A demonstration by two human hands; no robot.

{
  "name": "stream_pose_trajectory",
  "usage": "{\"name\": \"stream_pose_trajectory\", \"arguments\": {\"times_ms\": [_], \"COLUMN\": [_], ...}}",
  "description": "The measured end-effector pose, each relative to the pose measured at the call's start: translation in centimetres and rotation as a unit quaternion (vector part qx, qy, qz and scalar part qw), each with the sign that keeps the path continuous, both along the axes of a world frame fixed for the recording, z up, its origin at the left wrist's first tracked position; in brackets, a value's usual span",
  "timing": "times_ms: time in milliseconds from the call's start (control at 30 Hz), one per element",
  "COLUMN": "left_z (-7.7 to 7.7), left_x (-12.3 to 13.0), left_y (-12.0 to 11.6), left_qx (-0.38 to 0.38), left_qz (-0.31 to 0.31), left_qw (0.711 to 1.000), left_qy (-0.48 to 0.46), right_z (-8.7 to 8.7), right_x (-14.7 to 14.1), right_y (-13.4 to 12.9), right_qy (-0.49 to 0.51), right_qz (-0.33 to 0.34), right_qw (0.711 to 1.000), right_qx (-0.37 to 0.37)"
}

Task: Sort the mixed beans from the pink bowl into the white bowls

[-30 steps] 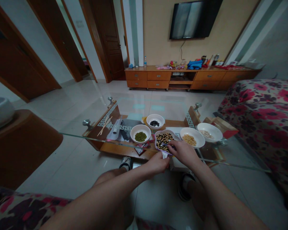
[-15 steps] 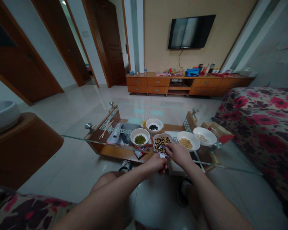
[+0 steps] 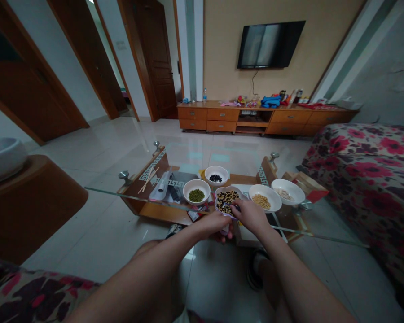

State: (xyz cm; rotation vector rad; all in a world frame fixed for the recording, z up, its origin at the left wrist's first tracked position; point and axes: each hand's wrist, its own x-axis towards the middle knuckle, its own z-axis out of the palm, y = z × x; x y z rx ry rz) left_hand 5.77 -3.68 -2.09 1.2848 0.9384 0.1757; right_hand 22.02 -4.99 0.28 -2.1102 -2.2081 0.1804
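Observation:
A pink-rimmed, lobed dish (image 3: 218,202) of mixed black and yellow beans is held over the glass table, with my left hand (image 3: 210,226) gripping its lower edge. My right hand (image 3: 251,215) is above the dish, its fingertips down among the beans. A white bowl of soybeans (image 3: 276,202) is just beyond my right hand. Farther off are a white bowl of mung beans (image 3: 204,185), one of small black beans (image 3: 216,168), and one of pale seeds (image 3: 298,190). A white tab under the dish is mostly hidden by my left fingers.
The bowls are on a glass-topped table (image 3: 155,194) with a wooden lower shelf (image 3: 163,213). Chopsticks (image 3: 148,180) and rolled packets (image 3: 163,186) lie at its left end. A floral sofa (image 3: 366,166) is to the right, and a wooden cabinet (image 3: 222,114) stands far ahead.
My left hand has come up under the dish, closer to my right hand. The dish has shifted slightly left, and the whole view has levelled as my head moved.

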Motion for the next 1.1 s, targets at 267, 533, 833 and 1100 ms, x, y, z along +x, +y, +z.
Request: {"name": "stream_pose_trajectory", "arguments": {"times_ms": [267,533,833,1100], "left_z": [0.1,0.9,0.4,0.1], "left_x": [0.2,0.4,0.5,0.9], "left_y": [-0.1,-0.2,-0.4,-0.6], "left_qx": [-0.010,-0.024,-0.035,-0.024], "left_qz": [-0.006,-0.001,0.018,0.049], "left_qw": [1.000,1.000,0.999,0.998], "left_qy": [-0.001,0.000,-0.009,-0.010], "right_z": [0.0,0.0,1.1,1.2], "right_x": [-0.3,-0.1,-0.8,-3.8], "right_y": [0.1,0.0,1.6,4.8], "right_qy": [-0.013,0.004,0.066,0.083], "right_qz": [0.001,0.000,-0.062,-0.127], "right_qw": [1.000,1.000,0.985,0.975], "right_qx": [0.002,0.016,0.144,0.163]}}
